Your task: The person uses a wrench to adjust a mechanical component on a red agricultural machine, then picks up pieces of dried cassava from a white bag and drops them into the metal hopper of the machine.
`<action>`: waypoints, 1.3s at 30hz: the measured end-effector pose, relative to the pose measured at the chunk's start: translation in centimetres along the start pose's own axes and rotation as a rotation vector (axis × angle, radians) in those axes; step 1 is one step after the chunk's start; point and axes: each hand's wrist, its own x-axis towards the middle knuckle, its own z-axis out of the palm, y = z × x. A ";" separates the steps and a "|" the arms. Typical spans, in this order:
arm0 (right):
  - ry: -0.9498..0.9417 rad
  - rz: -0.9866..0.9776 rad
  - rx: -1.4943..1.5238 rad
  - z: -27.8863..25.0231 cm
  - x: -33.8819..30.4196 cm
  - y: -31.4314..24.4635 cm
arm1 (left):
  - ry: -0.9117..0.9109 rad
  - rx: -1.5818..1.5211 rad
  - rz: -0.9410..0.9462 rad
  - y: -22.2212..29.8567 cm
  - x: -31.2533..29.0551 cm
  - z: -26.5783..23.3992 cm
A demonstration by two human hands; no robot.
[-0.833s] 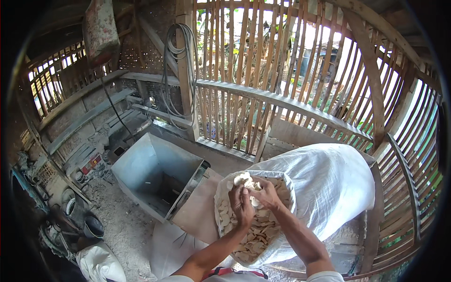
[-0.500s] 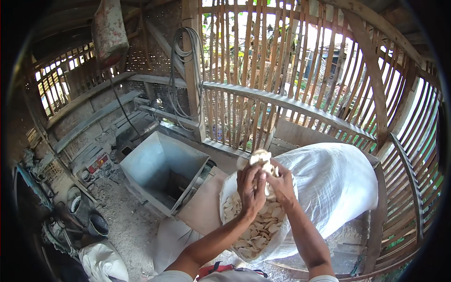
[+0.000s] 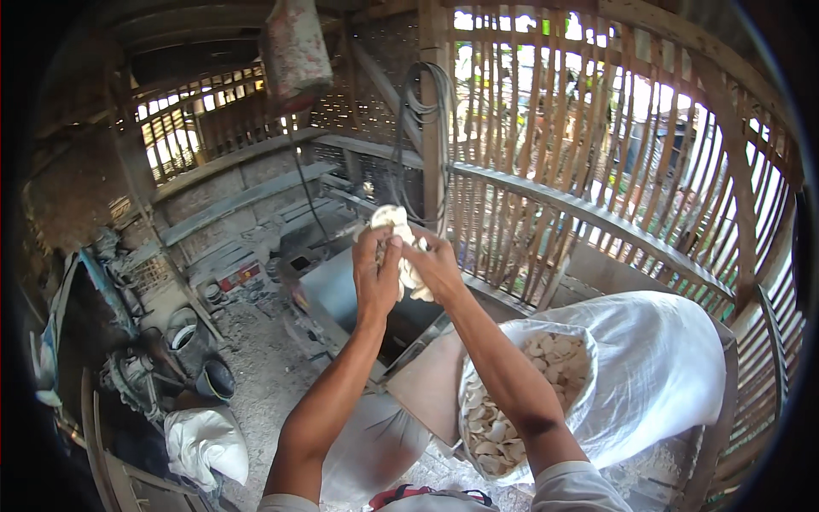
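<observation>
A handful of pale dried slices [image 3: 392, 218], which look like cassava chips, is clasped between my two hands. My left hand [image 3: 375, 271] grips the near left side, fingers bent inward. On the other side my right hand [image 3: 437, 268] closes round the same slices, some of which stick out above and below the fingers. Both hands are raised over the square metal hopper [image 3: 328, 294], whose inside is partly hidden by my left arm. Right of it lies a big white sack [image 3: 657, 367], its mouth showing many more slices [image 3: 490, 427] beneath my right forearm.
A flat board [image 3: 429, 384] spans between hopper and sack. Dark buckets [image 3: 215, 380] and a smaller white sack [image 3: 205, 448] stand on the dusty floor at left. A coiled hose [image 3: 422, 111] hangs on a post; a stained container [image 3: 295, 55] hangs above. Slatted walls enclose the space.
Both hands have moved left from above the sack's mouth to above the hopper, carrying the slices. The view has turned left, so the surroundings appear further right.
</observation>
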 end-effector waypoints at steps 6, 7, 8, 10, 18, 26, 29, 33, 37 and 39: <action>-0.019 -0.115 -0.041 2.7 0.0 5.3 | 0.020 -0.038 -0.113 -4.5 -0.5 -2.4; -0.031 -0.146 -0.053 2.7 -0.1 5.6 | 0.009 -0.026 -0.118 -4.7 -0.6 -2.5; -0.031 -0.141 -0.051 2.7 -0.1 5.8 | -0.003 -0.015 -0.124 -4.9 -0.6 -2.6; -0.035 -0.182 -0.140 2.3 -0.2 6.2 | -0.001 -0.006 -0.120 -5.0 -0.6 -2.6; -0.089 -0.195 -0.120 2.3 -1.1 5.7 | 0.055 0.054 -0.123 -6.7 0.4 -3.7; -0.135 -0.162 0.019 1.3 -0.9 6.4 | 0.059 -0.366 -0.309 -5.9 0.5 -3.7; -0.128 -0.168 -0.035 1.1 -0.8 6.6 | 0.056 -0.272 -0.318 -5.7 0.5 -3.7; -0.076 -0.129 -0.092 0.8 -0.9 6.6 | 0.046 -0.221 -0.327 -5.9 0.2 -3.7; -0.044 -0.132 -0.171 0.7 -0.8 7.0 | 0.045 -0.007 -0.185 -6.1 0.1 -3.5; -0.048 -0.116 -0.156 0.6 -0.7 7.1 | 0.034 0.039 -0.166 -6.1 0.1 -3.5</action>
